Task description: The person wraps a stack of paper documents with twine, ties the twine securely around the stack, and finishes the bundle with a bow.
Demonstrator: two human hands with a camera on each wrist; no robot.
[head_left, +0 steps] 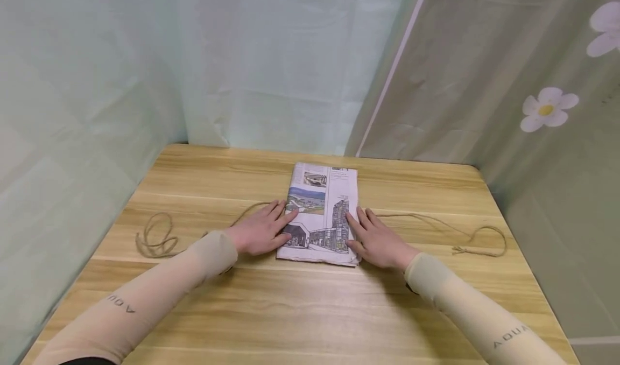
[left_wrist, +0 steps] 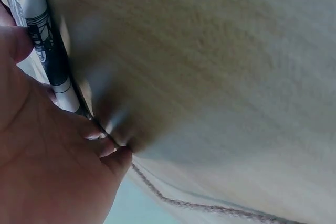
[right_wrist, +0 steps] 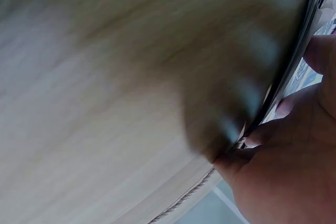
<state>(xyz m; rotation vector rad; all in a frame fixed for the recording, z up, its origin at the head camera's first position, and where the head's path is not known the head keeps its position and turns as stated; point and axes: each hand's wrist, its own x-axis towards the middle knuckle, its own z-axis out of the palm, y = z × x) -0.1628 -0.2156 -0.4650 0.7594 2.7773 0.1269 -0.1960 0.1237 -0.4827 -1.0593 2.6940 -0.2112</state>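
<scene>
A: Head view?
B: Rectangular folded newspaper [head_left: 317, 227], flat on the wood-grain bench [head_left: 290, 316] between left hand [head_left: 259, 230] and right hand [head_left: 382, 244] — both released, straight fingers on its edges. Fibrous twine [head_left: 414, 215] either side.
A: Left wrist?
B: Rounded fold beside fingers.
A: Right?
B: Layered edges — likewise.

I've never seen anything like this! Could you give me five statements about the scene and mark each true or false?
1. The left hand and the right hand both touch the newspaper. True.
2. The newspaper is spread fully open. False: it is folded into a rectangle.
3. String shows on both sides of the newspaper. True.
4. The string is tied in a bow on top of the newspaper. False: its ends lie loose on the table.
5. Both sleeves are bright red. False: the sleeves are pale, with dark lettering.
</scene>
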